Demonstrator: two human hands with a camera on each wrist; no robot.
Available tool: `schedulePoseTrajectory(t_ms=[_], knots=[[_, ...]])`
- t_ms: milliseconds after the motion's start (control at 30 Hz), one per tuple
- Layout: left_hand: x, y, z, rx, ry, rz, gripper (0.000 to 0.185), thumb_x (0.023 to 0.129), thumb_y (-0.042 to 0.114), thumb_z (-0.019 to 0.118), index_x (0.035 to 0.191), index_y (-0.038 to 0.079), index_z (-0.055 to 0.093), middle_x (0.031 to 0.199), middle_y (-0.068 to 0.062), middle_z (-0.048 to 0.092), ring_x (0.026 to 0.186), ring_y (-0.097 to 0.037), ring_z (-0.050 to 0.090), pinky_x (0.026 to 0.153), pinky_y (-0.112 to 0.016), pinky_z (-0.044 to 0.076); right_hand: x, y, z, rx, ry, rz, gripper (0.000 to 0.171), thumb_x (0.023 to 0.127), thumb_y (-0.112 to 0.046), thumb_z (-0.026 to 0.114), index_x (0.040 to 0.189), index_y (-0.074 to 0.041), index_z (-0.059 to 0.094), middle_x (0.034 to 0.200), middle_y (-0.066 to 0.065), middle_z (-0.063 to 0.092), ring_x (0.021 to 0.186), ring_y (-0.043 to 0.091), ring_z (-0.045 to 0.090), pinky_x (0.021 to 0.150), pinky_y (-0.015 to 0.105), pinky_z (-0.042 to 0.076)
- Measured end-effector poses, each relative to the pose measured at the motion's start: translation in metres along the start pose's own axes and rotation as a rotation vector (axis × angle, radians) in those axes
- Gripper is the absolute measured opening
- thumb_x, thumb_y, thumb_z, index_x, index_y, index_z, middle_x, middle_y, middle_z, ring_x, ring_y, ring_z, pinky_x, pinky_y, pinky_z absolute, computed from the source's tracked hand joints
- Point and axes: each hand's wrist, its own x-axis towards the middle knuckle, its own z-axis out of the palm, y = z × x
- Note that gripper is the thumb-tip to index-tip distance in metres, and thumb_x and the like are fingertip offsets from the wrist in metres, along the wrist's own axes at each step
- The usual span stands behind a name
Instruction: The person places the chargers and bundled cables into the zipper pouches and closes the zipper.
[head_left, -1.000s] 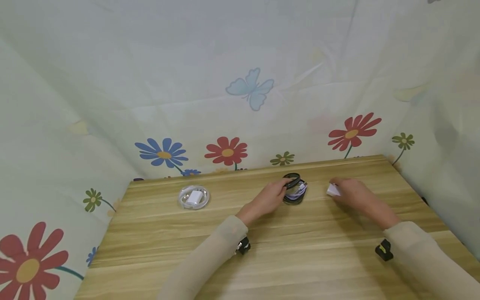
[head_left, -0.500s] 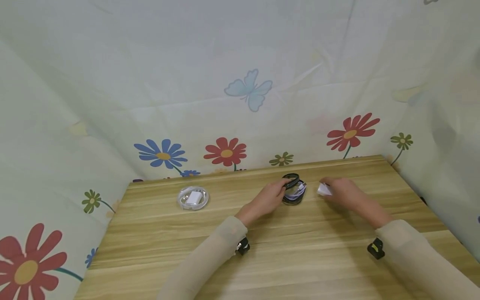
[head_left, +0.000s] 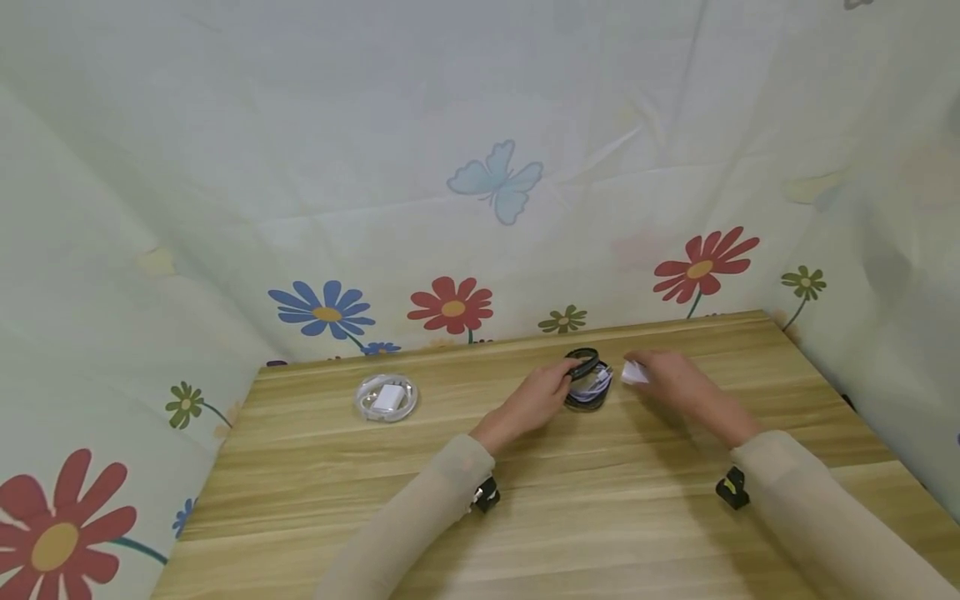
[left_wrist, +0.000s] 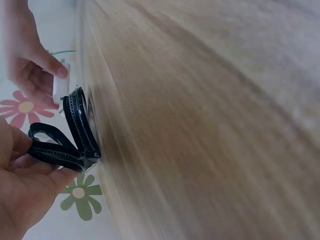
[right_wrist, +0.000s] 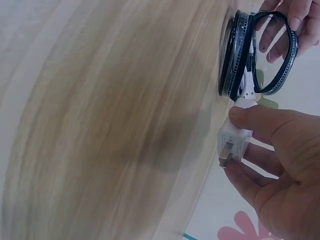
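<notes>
A round black-zippered case point(head_left: 587, 405) with clear sides stands on the table, its lid point(left_wrist: 55, 154) tilted up. My left hand point(head_left: 534, 396) pinches the lid's rim between thumb and fingers. Inside the case lies a coiled pale cable point(head_left: 592, 388), its plug end near the right side. My right hand point(head_left: 678, 385) grips a white charger plug point(right_wrist: 235, 137) with metal prongs, just right of the case. From the right wrist view, thumb and fingers hold the charger plug by its sides, prongs facing away from the case.
Farther left on the wooden table point(head_left: 315, 483) sits a round white coil or case point(head_left: 415, 398) with another white charger plug point(head_left: 387, 398) in it. A flower-printed cloth point(head_left: 360, 208) hangs behind the table and along its sides.
My right hand has moved left with the charger plug, from well apart to close beside the case. The left hand still holds the lid up in the same place.
</notes>
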Motion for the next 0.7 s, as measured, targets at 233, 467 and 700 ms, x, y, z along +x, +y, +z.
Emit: schedulePoseTrajectory(t_ms=[233,467,700], knots=[[-0.001,0.000,0.002,0.018,0.013,0.023,0.039,0.110,0.011,0.041,0.147,0.008,0.052,0.139,-0.012,0.062,0.086,-0.012,0.058,0.078,-0.022,0.048,0.011,0.004,0.005,0.003,-0.021,-0.092,0.040,0.086,-0.001,0.079,0.124,0.004,0.068,0.113,0.022,0.072,0.099,0.037,0.069,0.086,0.054,0.056],[-0.002,0.000,0.003,0.018,0.018,0.039,0.038,0.110,0.011,0.041,0.146,0.008,0.052,0.141,-0.013,0.061,0.101,-0.013,0.061,0.086,-0.025,0.050,0.016,0.001,0.002,0.020,-0.065,-0.087,0.040,0.087,0.003,0.077,0.125,0.005,0.067,0.114,0.023,0.071,0.099,0.037,0.068,0.085,0.054,0.056],[0.001,-0.003,0.004,0.029,0.035,0.052,0.037,0.110,0.010,0.039,0.144,0.007,0.054,0.140,-0.013,0.062,0.126,-0.018,0.060,0.101,-0.028,0.051,0.020,-0.003,0.000,-0.026,-0.037,-0.189,0.034,0.084,0.006,0.077,0.118,0.007,0.070,0.111,0.022,0.072,0.098,0.037,0.069,0.082,0.049,0.057]])
